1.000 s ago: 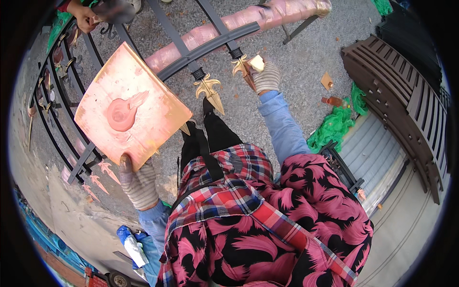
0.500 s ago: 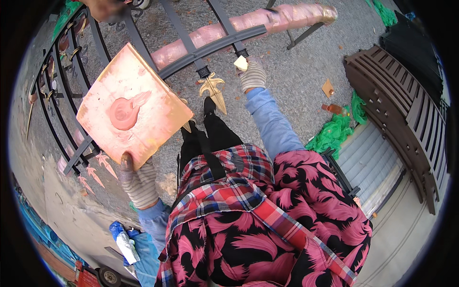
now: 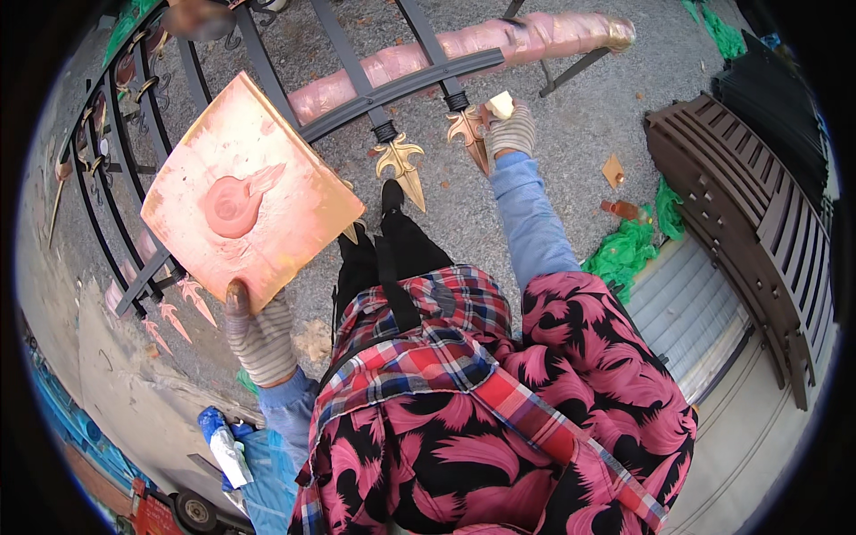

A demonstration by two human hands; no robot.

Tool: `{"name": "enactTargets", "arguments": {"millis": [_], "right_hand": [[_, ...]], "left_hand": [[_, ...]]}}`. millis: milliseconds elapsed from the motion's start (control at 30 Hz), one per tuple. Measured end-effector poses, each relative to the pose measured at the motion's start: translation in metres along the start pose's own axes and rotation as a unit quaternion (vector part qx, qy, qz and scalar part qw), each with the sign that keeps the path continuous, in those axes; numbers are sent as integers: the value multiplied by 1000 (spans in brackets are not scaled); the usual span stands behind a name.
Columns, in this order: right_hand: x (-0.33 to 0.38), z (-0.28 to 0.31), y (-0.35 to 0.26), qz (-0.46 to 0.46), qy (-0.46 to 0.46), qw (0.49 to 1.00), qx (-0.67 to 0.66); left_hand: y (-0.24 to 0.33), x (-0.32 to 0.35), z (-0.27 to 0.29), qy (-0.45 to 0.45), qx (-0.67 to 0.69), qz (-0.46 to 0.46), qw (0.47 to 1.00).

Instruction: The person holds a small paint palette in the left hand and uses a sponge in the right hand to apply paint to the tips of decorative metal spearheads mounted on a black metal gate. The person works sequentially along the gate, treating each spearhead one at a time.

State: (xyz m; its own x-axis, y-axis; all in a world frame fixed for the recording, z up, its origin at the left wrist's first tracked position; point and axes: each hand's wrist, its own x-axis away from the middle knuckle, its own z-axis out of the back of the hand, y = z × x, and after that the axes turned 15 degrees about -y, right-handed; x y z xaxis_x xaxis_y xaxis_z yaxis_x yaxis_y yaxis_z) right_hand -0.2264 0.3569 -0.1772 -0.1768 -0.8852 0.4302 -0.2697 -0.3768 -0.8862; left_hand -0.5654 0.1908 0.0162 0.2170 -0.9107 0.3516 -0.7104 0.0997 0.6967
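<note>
My left hand (image 3: 260, 337), in a striped glove, grips the lower corner of a square board (image 3: 294, 174) smeared with pinkish paint. A wet puddle of paint (image 3: 232, 207) lies in its middle. In my gloved right hand (image 3: 513, 134) is a small pale sponge piece (image 3: 501, 105), held in the fingers. That hand is just right of a spear-shaped fence finial (image 3: 467, 134), which looks part pinkish, part brown. Left of it a gold spear finial (image 3: 400, 168) points toward me. Both finials end dark bars of a metal fence panel (image 3: 401, 86).
A pink-wrapped beam (image 3: 562, 36) lies under the panel. Another person's blurred hand (image 3: 200, 18) is at the top left. Brown slatted panels (image 3: 713, 169) stand at the right, near green netting (image 3: 615, 250) and a brown bottle (image 3: 624, 210). Pinkish finials (image 3: 176, 321) are at the left.
My right hand with the sponge has moved right, uncovering the spear finial it was in front of. The board stays in my left hand. The other person's hand has shifted slightly up.
</note>
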Motion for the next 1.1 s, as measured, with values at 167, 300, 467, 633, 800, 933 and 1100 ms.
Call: {"name": "enactTargets", "arguments": {"millis": [167,300,467,633,800,933,1100], "right_hand": [[-8,7,19,-29,28,818,574],[-33,28,31,-45,24,888,456],[16,0,1,-110,37,795,596],[24,4,-8,-84,-3,811,579],[50,-5,3,-96,-47,740,664],[78,66,61,-167,-106,736,648],[67,8,-7,-19,-14,779,626]], "left_hand": [[-1,-1,-6,-1,9,16,1000],[-4,-4,1,-2,1,10,1000],[-5,-5,-7,-5,30,19,999],[-7,-3,-6,4,42,23,999],[-15,-11,-6,-11,18,31,999],[-15,-4,0,4,25,34,999],[-20,-11,-2,-24,29,53,998]]}}
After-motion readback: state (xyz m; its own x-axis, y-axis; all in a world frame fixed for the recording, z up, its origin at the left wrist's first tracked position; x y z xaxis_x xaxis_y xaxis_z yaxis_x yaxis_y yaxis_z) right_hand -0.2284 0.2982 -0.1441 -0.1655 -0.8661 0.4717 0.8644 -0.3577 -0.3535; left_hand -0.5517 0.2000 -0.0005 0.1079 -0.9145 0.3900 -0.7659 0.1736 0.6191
